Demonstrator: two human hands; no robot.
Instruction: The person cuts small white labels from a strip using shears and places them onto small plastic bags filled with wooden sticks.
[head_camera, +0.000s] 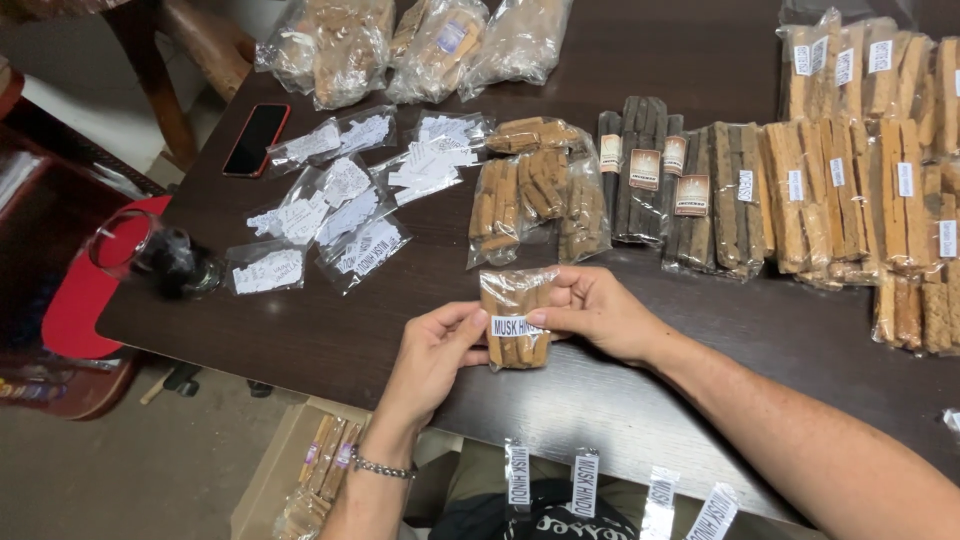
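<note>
The packet (517, 318) pinched between the left hand (432, 357) and right hand (597, 312) is clear, glossy, crinkled plastic over rough, matt tan sticks, with a white paper label. The surface (400, 310) is dark wood with a faint sheen. The phone (256, 139) has a glossy black screen. The bracelet (381, 467) looks like metal, perhaps beads.

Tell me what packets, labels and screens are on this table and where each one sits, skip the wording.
Clear packet of tan sticks: held between left hand and right hand, white label on front.
Small clear bags of white label slips: table's left-centre.
Dark stick bundles: upper centre, brown-and-white tags.
Tan stick bundles: right side, small white labels.
Phone: upper left, red case, dark screen.
White label strips: near table edge.
</note>
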